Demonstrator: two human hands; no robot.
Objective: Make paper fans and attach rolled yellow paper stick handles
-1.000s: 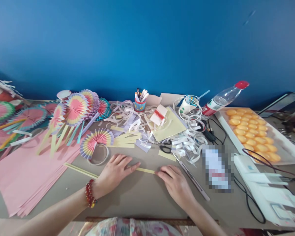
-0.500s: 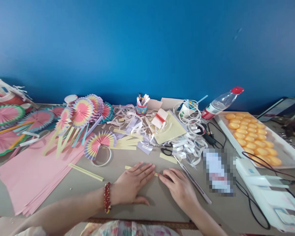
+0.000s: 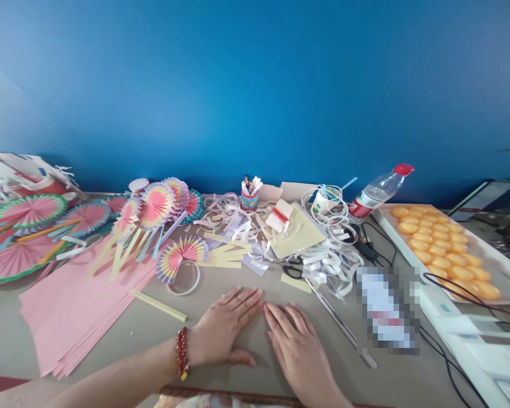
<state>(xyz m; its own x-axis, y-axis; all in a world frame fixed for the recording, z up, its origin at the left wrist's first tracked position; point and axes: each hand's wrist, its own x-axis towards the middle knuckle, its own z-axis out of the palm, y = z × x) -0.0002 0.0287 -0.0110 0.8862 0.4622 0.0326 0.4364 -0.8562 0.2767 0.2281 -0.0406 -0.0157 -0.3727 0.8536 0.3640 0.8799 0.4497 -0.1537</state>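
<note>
My left hand [image 3: 227,324] lies flat on the grey-brown tabletop, fingers stretched out and thumb apart. Beside it, my right hand [image 3: 295,345] also rests palm down with straight fingers, its fingertips close to the left ones. The pale yellow paper strip under the hands is almost wholly covered. Another folded yellow strip [image 3: 159,305] lies to the left. Beyond my left hand stands a half-round pleated paper fan [image 3: 179,256] next to a white tape roll [image 3: 191,289]. A slim grey metal-looking tool [image 3: 344,326] and black-handled scissors [image 3: 293,271] lie to the right.
Pink paper sheets [image 3: 85,300] and finished fans [image 3: 156,204] fill the left. Paper scraps [image 3: 334,263], a pen cup [image 3: 249,198] and a bottle [image 3: 378,192] stand farther back. On the right are a tray of orange domes [image 3: 448,249], a power strip [image 3: 454,334] and cables.
My right hand has gone from curled fingers at the yellow strip's end to lying flat beside the left. The strip ends that showed are now nearly hidden. The view has shifted slightly.
</note>
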